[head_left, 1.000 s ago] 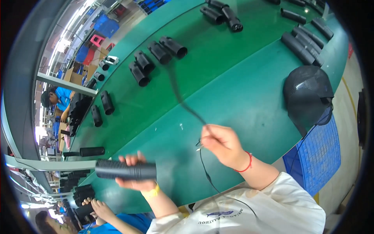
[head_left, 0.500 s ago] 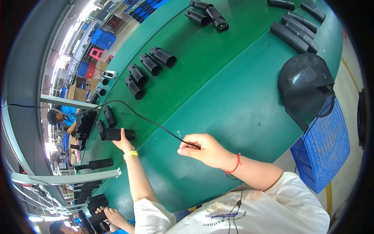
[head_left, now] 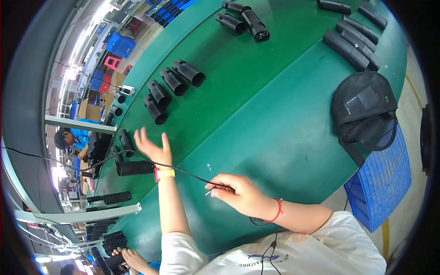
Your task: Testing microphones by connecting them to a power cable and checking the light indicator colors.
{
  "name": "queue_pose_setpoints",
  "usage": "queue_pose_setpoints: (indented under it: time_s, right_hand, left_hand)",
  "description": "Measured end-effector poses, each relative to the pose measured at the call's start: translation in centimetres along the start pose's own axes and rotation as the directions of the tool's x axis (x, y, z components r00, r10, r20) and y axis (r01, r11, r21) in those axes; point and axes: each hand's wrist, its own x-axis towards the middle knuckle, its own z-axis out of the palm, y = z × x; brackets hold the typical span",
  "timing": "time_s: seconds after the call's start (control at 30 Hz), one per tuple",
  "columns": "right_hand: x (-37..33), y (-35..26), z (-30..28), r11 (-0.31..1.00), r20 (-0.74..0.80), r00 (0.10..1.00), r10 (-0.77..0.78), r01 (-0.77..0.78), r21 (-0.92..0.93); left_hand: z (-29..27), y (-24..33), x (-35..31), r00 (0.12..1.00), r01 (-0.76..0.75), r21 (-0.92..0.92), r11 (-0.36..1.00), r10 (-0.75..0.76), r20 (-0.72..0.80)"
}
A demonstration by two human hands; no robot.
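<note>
My right hand (head_left: 240, 195) is closed around the end of a thin black cable (head_left: 195, 176) above the green bench (head_left: 270, 137). A small thin tip sticks out past its fingers; its kind is too small to tell. The cable runs left, passing by my left wrist and sagging toward the frame at the left. My left hand (head_left: 155, 149) is raised with its fingers spread and nothing in it. Just beside that wrist a black cylindrical housing (head_left: 135, 168) lies on its side. Two more black housings (head_left: 126, 143) lie close behind it.
Several black housings (head_left: 173, 81) lie in a row farther up the bench, with others at the far end. A black mesh cap (head_left: 364, 107) rests by the right edge over a blue crate (head_left: 382, 183). Metal bars (head_left: 82, 123) cross the left side. Co-workers sit at left.
My left hand has let go of the black housing and moved up and right, fingers opening. My right hand has dropped slightly, still holding the cable, which now sags lower at the left.
</note>
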Motion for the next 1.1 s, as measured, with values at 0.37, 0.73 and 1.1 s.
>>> queue_pose_setpoints:
  time_s: [0.37,0.73,1.1]
  right_hand:
    - [-0.2,1.4,0.1,0.990,-0.056,0.995,-0.087,0.080,-0.113]
    - [0.3,1.0,-0.1,0.995,-0.095,0.994,-0.052,0.043,-0.094]
    - [0.4,2.2,1.2,0.981,-0.040,0.999,0.024,-0.031,-0.194]
  left_hand:
    - [6.3,-5.1,0.9,0.897,0.291,-0.011,0.957,-0.269,0.351]
    - [-10.8,3.1,-6.4,0.905,0.391,-0.459,0.798,-0.424,0.033]
    - [-12.4,8.2,-13.0,0.850,0.301,-0.717,0.629,-0.518,-0.097]
